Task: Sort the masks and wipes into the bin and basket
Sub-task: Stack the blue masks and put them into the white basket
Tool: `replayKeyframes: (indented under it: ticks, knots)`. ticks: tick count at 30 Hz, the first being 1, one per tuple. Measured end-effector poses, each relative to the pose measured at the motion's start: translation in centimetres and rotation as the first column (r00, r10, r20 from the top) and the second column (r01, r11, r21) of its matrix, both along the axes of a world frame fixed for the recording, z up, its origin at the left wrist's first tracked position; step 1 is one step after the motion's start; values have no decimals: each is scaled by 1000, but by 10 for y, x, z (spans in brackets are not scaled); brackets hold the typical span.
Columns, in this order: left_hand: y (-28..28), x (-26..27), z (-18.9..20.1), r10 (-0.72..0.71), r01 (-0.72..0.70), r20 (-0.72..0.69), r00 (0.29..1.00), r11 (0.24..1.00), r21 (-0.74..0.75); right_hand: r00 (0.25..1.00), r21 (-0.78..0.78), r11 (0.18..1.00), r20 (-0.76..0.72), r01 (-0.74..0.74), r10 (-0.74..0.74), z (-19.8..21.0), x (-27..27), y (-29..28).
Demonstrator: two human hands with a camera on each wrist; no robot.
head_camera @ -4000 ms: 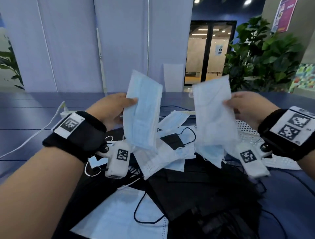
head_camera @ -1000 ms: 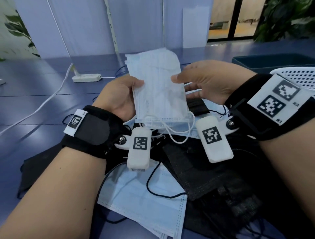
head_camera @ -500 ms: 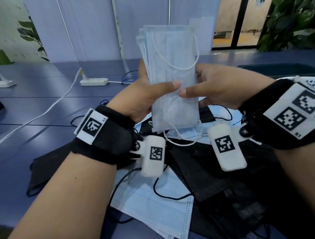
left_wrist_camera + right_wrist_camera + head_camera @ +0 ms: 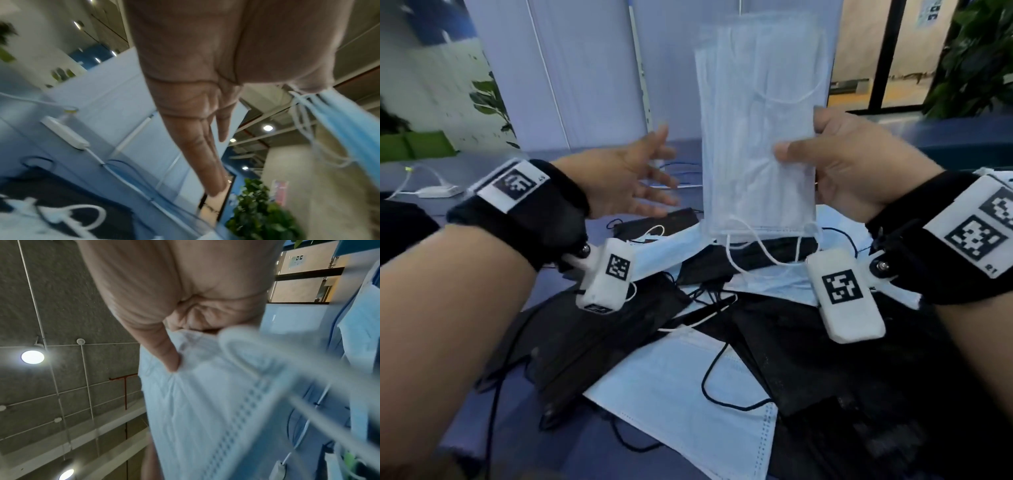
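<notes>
— What lies nearest you?

— A light blue mask [image 4: 681, 404] flat on the blue table [image 4: 421, 308], with a black ear loop curling over it. Black masks [image 4: 599, 329] overlap it on both sides, piled loosely.

— And your hands?

— My right hand [image 4: 859, 171] holds a stack of pale masks [image 4: 760, 137] upright above the pile, thumb [image 4: 787, 150] pressed on the front, the other fingers curled round behind. In the right wrist view the thumb digs into the fabric and creases it. The white ear loops [image 4: 763, 250] dangle from the stack's lower edge.

— The left?

— My left hand [image 4: 626, 178] is beside the stack, apart from it, palm up and fingers spread straight, gripping nothing (the left wrist view shows the fingers long and flat, though blurred).

— Farther out?

— Another black mask [image 4: 654, 222] lies beyond my left hand. A white power strip [image 4: 436, 190] sits at the far left of the table with its cable. Behind that, pale partition panels [image 4: 585, 68], and a leafy plant [image 4: 976, 58] at the far right.

— The bin and basket?

— I cannot make them out clearly.
</notes>
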State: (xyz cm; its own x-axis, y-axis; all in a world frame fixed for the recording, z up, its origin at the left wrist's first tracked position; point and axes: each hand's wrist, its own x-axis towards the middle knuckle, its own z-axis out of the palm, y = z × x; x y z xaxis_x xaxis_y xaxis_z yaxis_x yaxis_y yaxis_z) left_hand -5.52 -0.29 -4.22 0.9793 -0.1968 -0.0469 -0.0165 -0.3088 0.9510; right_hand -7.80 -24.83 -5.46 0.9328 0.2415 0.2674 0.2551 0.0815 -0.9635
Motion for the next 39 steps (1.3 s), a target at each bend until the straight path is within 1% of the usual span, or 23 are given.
replayKeyframes:
  ticks: [2, 3, 4, 6, 7, 8, 10, 11, 16, 19, 21, 22, 23, 24, 26, 27, 28, 30, 33, 34, 35, 37, 39]
  knots:
    - [8, 15, -6, 118, -104, -88, 989, 984, 146, 998, 54, 997, -7, 56, -56, 3, 2, -3]
    - [11, 22, -13, 160, -124, -144, 977, 964, 233, 998, 80, 994, -15, 69, -68, 2, 2, -4]
    - [11, 27, -20, 185, -113, -204, 961, 942, 317, 997, 93, 993, -19, 78, -76, 2, 1, -3]
    - [9, 35, -33, 202, -36, -290, 935, 871, 490, 997, 77, 994, -21, 74, -72, 0, 0, -1]
    - [5, 40, -38, 211, 5, -309, 927, 818, 575, 998, 53, 996, -20, 69, -68, 0, -1, 0]
    - [3, 44, -41, 226, 38, -303, 926, 742, 669, 998, 24, 997, -18, 67, -67, -1, -2, 0]
    - [-3, 48, -42, 236, 95, -257, 937, 537, 839, 997, -16, 997, -15, 76, -76, 0, -3, -1]
    - [-4, 51, -42, 231, 109, -234, 944, 451, 886, 997, -29, 997, -16, 78, -79, 1, -4, -3]
    - [-8, 61, -45, 194, 207, -249, 949, 215, 954, 994, -29, 994, -10, 105, -106, 4, -3, -12]
    - [-11, 49, -37, 146, 201, -224, 964, 162, 966, 994, -14, 994, -17, 108, -108, 3, -1, -12]
    - [-13, 36, -32, 71, 159, -165, 984, 93, 983, 994, -25, 994, -29, 103, -104, 1, -1, -11]
    - [-13, 32, -32, 33, 141, -144, 989, 72, 987, 995, -28, 995, -40, 95, -97, 0, -1, -9]
    - [-10, 29, -33, 5, 137, -137, 991, 61, 989, 995, -28, 996, -53, 86, -88, -1, -1, -8]
    - [-7, 28, -33, 1, 128, -129, 992, 89, 988, 995, -23, 997, -66, 79, -80, -2, -2, -6]
    - [2, 25, -32, 20, 50, -55, 998, 200, 979, 994, -5, 997, -87, 72, -72, -4, -4, -3]
    - [7, 25, -30, 26, 2, -8, 1000, 232, 973, 993, 4, 998, -97, 70, -69, -5, -4, -2]
    - [12, 24, -27, 26, -44, 38, 999, 252, 967, 992, 12, 997, -107, 70, -68, -6, -5, -1]
    - [22, 24, -20, 15, -96, 95, 995, 237, 967, 989, 21, 997, -126, 78, -74, -7, -6, 0]
    - [31, 22, -19, 22, -69, 66, 998, 204, 976, 987, -5, 996, -134, 88, -88, -9, -6, 3]
    - [31, 20, -18, 32, -48, 42, 999, 213, 976, 987, -14, 996, -135, 88, -89, -10, -6, 4]
    - [32, 19, -17, 54, -28, 16, 998, 237, 971, 986, -16, 996, -138, 87, -88, -10, -6, 4]
    - [33, 16, -12, 94, -19, -11, 996, 317, 948, 986, -3, 997, -146, 83, -83, -10, -7, 4]
    - [38, 16, -4, 90, -44, 9, 996, 394, 918, 987, 29, 997, -150, 69, -64, -9, -7, 3]
